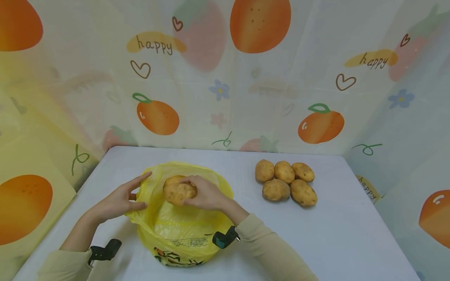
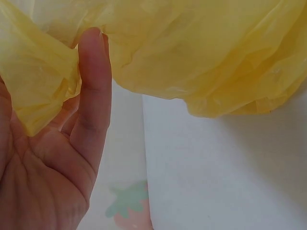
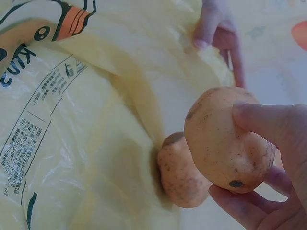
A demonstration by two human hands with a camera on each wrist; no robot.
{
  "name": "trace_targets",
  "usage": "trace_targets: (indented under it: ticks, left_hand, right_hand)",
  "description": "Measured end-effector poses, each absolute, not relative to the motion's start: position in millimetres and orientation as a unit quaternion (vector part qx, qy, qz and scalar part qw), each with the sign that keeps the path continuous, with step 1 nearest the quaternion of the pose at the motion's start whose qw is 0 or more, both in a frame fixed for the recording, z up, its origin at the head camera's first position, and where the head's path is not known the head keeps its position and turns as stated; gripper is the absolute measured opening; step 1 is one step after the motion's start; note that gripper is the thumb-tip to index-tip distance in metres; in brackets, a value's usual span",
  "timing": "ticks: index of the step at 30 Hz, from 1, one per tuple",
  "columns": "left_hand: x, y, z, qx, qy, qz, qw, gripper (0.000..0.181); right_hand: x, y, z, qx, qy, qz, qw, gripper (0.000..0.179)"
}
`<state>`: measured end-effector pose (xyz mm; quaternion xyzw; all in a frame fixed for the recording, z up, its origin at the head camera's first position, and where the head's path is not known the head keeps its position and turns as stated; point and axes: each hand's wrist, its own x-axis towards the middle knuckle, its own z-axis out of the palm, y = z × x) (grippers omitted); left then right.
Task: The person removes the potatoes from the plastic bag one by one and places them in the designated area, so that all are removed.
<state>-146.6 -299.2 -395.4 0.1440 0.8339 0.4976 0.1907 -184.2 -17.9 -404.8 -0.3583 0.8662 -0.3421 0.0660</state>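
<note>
A yellow plastic bag (image 1: 181, 230) with printing on its side stands with its mouth spread wide. At its left rim is my left hand (image 1: 121, 199), thumb and fingers apart with bag film between them; in the left wrist view a fold of the bag (image 2: 41, 72) hangs over the palm. Over the bag's mouth, my right hand (image 1: 207, 193) grips a large potato (image 1: 179, 191) between thumb and fingers. The right wrist view shows the held potato (image 3: 225, 139) in front of another potato (image 3: 180, 177) lying against the yellow film.
Right of the bag, several potatoes lie grouped in two rows, among them a front potato (image 1: 276, 190) and a back potato (image 1: 264, 171). A white table (image 1: 337, 234) carries everything. Behind it hangs a fruit-patterned curtain (image 1: 239, 97).
</note>
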Motion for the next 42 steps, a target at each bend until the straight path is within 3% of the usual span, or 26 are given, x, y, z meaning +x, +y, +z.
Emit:
trace_targets:
  ticks: [22, 42]
  left_hand:
    - [-146.8, -298.9, -394.5, 0.144, 0.837, 0.493, 0.191, 0.085]
    - [-145.6, -299.6, -395.2, 0.141, 0.839, 0.49, 0.189, 0.085]
  right_hand:
    - [-176.8, 32.9, -381.8, -0.35, 0.86, -0.371, 0.009, 0.056]
    - [-158.0, 84.1, -392.0, -0.339, 0.848, -0.405, -0.043, 0.058]
